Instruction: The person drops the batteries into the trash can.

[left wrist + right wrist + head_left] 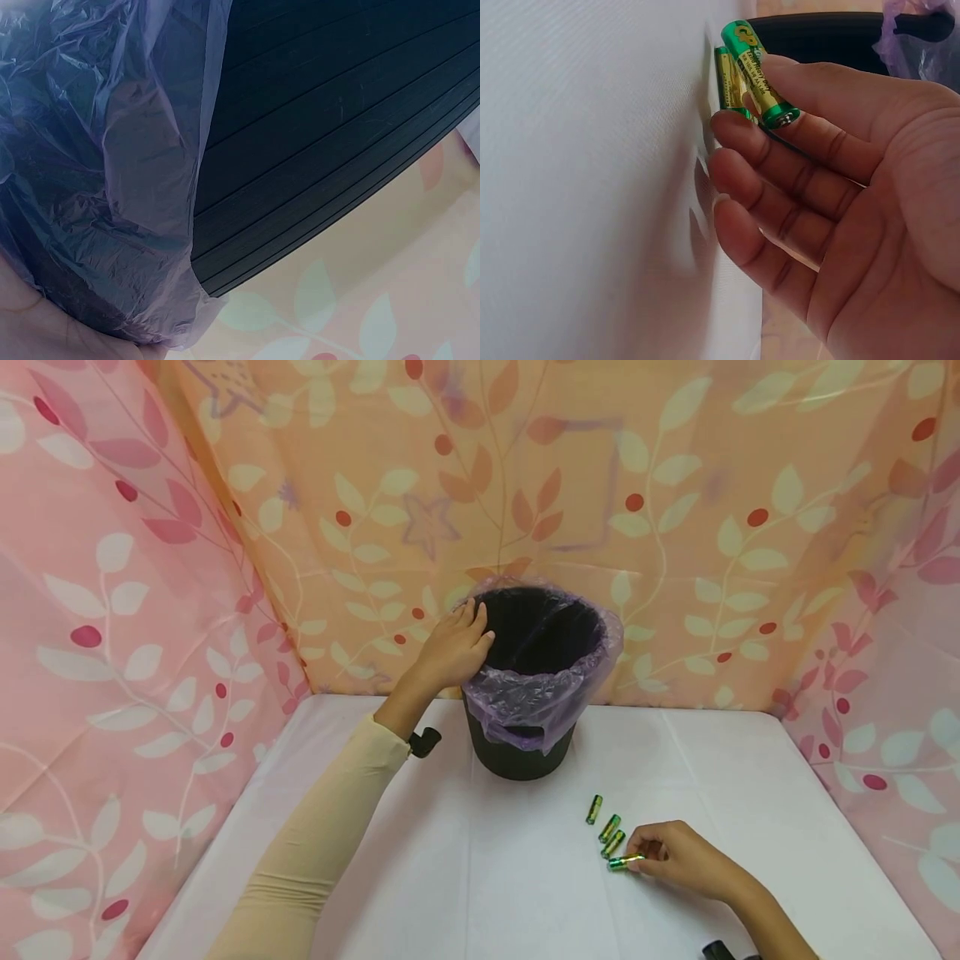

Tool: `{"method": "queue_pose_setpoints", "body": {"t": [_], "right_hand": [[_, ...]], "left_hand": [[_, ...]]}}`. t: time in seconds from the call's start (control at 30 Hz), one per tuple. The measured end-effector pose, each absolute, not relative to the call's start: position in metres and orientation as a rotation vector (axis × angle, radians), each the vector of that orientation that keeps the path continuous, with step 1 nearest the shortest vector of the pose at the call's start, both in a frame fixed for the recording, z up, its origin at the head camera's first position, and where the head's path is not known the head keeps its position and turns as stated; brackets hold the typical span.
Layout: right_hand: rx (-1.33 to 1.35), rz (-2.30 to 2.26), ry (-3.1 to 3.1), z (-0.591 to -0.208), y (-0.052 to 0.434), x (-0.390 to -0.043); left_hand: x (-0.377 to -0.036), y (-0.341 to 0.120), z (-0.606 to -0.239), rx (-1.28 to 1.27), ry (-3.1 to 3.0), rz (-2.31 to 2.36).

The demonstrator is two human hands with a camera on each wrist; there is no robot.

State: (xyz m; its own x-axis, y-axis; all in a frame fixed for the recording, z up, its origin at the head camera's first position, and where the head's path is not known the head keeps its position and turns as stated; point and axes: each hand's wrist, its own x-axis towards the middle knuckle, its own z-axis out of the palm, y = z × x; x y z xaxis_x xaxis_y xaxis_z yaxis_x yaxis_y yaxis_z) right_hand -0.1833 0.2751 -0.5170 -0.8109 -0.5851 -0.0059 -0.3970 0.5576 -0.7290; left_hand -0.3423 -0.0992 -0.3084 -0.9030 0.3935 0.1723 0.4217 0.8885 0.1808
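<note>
A black trash bin stands upright on the table, lined with a translucent purple plastic bag folded over its rim. My left hand holds the bin's left rim over the bag, fingers bent across the edge. The left wrist view shows the bag close up against the ribbed bin wall. Low on the right, my right hand pinches a green and gold battery between thumb and fingers, close over the table. Several similar batteries lie just left of that hand.
The white-covered table extends under the bin and batteries. A patterned orange curtain hangs right behind the bin, with pink floral curtains at both sides. A black wrist device sits at the left wrist.
</note>
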Motion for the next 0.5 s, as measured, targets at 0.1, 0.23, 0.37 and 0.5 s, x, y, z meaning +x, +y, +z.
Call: {"method": "queue_pose_setpoints", "body": {"t": [0.1,0.23,0.37,0.5], "right_hand": [[-0.819,-1.125,2.538,-0.5160,0.2757,-0.1836],[-0.811,-1.156,2.546,-0.5156,0.2765,-0.1829],[-0.798,-1.180,2.577,-0.5155,0.2766,-0.1825],[-0.801,-1.239,2.588,-0.5144,0.2770,-0.1823]], "left_hand": [[-0.3421,-0.0996,-0.3082,-0.641,-2.918,-0.318],[-0.3424,-0.0998,-0.3080,-0.641,-2.918,-0.320],[-0.3424,-0.0993,-0.3077,-0.638,-2.923,-0.325],[-0.3417,-0.0990,-0.3070,-0.633,-2.927,-0.329]]}}
